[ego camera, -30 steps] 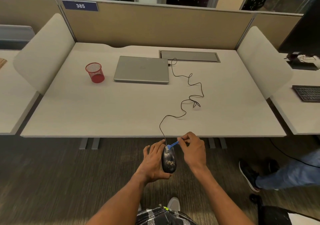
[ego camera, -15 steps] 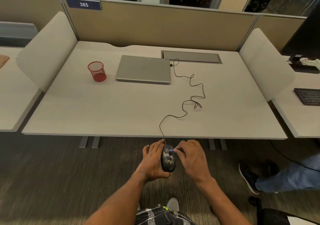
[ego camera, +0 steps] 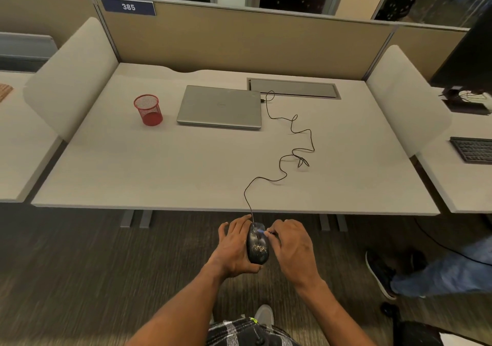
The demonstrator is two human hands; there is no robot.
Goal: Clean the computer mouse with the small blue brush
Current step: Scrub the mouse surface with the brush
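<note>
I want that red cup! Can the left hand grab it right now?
Probably not: the left hand is busy holding the mouse off the desk's near edge, and the red cup stands far back.

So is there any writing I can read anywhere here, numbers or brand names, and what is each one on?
"385": white digits on the dark blue plate fixed to the top of the partition behind the desk.
Closed laptop: a faint mark at the middle of the lid, too small to read.
Mouse: pale speckled markings on its back, no legible text.
Keyboard on the neighbouring desk: keys too small to read.
Nothing else legible.
</note>
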